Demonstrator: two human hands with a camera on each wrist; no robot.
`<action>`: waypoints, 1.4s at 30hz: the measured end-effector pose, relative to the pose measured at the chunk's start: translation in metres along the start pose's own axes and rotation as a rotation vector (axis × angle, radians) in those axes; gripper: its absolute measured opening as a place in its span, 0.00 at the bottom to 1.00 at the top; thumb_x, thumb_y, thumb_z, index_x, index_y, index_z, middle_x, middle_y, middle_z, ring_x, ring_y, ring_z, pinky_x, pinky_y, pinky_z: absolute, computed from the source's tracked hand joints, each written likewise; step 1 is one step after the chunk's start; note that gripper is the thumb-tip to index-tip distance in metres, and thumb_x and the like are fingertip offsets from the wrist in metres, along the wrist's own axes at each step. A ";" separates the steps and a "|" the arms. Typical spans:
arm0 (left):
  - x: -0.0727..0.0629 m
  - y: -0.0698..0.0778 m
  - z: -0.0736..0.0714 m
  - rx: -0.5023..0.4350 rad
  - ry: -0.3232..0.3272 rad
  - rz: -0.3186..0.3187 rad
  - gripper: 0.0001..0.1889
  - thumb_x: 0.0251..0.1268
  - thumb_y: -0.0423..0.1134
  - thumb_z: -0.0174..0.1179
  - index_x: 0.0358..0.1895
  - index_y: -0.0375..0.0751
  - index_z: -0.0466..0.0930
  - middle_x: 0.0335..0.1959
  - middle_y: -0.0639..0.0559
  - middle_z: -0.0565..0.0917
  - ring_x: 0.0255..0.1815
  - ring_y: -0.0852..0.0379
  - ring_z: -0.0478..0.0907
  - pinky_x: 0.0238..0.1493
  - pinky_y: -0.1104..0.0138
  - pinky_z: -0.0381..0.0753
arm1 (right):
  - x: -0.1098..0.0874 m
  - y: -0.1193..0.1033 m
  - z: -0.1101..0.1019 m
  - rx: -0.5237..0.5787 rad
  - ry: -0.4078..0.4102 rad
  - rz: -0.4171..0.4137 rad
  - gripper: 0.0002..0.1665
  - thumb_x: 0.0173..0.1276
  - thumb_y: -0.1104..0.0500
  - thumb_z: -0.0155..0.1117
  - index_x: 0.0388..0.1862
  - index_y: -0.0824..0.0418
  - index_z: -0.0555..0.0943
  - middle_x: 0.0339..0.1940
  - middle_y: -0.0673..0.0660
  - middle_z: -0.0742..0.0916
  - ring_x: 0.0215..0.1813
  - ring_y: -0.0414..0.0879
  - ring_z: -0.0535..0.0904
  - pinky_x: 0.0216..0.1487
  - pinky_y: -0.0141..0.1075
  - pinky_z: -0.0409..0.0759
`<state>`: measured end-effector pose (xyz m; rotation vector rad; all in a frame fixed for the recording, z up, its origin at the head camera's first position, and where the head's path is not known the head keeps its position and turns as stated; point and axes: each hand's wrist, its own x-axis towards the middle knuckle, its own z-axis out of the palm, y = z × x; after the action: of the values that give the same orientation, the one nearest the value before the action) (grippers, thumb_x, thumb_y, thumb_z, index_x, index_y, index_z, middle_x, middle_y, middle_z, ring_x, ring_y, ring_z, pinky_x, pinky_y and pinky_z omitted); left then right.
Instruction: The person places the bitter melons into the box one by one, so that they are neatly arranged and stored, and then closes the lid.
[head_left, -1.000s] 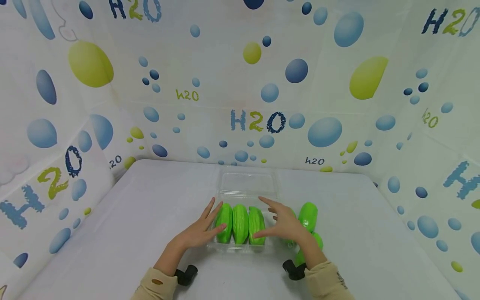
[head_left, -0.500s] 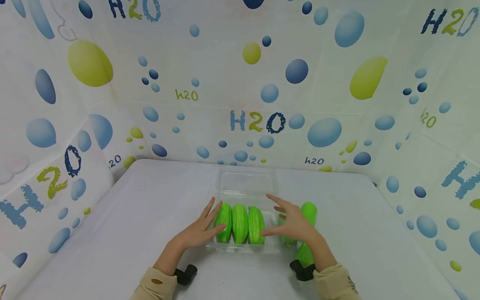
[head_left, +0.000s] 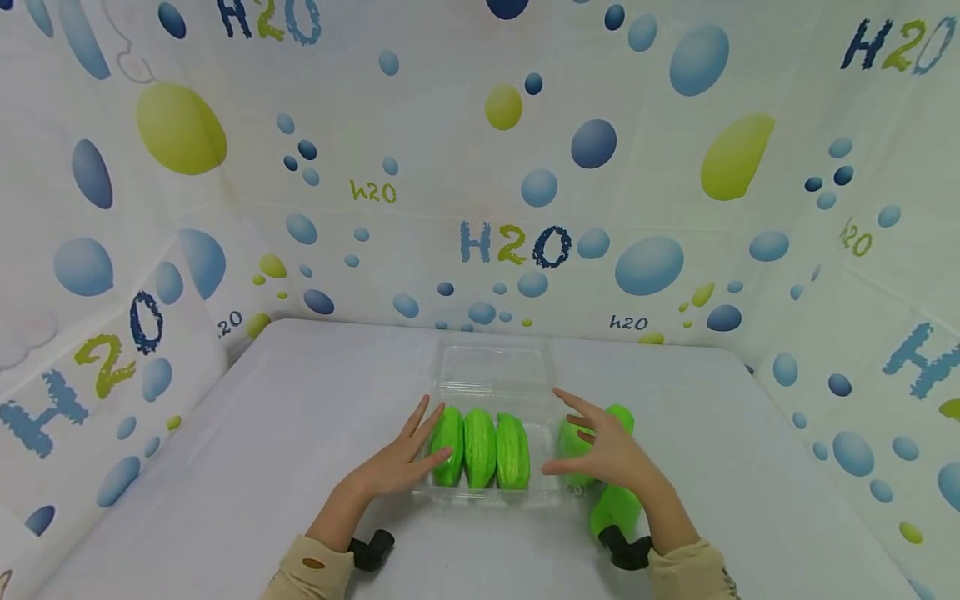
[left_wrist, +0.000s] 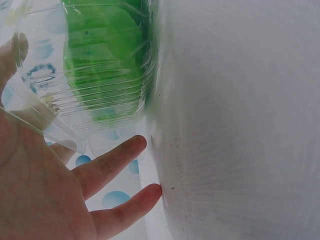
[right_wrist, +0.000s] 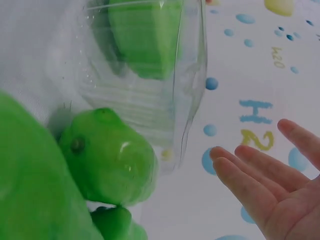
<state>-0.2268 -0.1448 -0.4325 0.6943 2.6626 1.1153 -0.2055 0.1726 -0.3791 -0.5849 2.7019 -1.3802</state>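
Observation:
Three ridged, glossy green vegetables, resembling bitter melons (head_left: 480, 450), lie side by side in a clear plastic clamshell box (head_left: 542, 433), its lid folded back. My left hand (head_left: 397, 462) is at the box's left side with fingers spread; in the left wrist view the clear rim (left_wrist: 65, 137) crosses the hand. Right of the box my right hand (head_left: 611, 454) hovers, fingers extended and holding nothing, partly covering the loose green vegetables there. The right wrist view shows one loose vegetable (right_wrist: 110, 155) beside the box wall and a larger one (right_wrist: 30, 175) closer to the camera.
A white tabletop (head_left: 300, 400) lies under everything. Behind it and along the sides hangs a white sheet (head_left: 442, 108) printed with blue and green drops. The transparent lid (head_left: 495, 367) lies open toward the back.
My right hand has shifted rightward, away from the vegetables in the box and over the loose ones. The left hand and the box have stayed put.

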 end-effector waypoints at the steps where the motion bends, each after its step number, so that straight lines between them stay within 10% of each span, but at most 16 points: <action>1: 0.000 0.000 0.000 0.000 0.000 0.000 0.38 0.68 0.54 0.47 0.73 0.48 0.37 0.73 0.42 0.31 0.69 0.35 0.44 0.57 0.38 0.57 | -0.001 0.000 -0.001 -0.002 0.001 -0.001 0.55 0.43 0.48 0.77 0.70 0.48 0.59 0.70 0.57 0.62 0.64 0.60 0.66 0.58 0.50 0.68; 42: -0.002 0.003 -0.001 -0.010 -0.007 -0.008 0.39 0.68 0.55 0.47 0.73 0.47 0.37 0.73 0.43 0.31 0.69 0.34 0.43 0.57 0.38 0.56 | -0.054 0.030 -0.028 -0.165 0.133 0.111 0.56 0.41 0.44 0.77 0.70 0.50 0.61 0.68 0.64 0.65 0.64 0.63 0.63 0.54 0.52 0.70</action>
<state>-0.2244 -0.1446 -0.4294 0.6837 2.6496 1.1207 -0.1710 0.2292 -0.3926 -0.3566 2.9236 -1.2195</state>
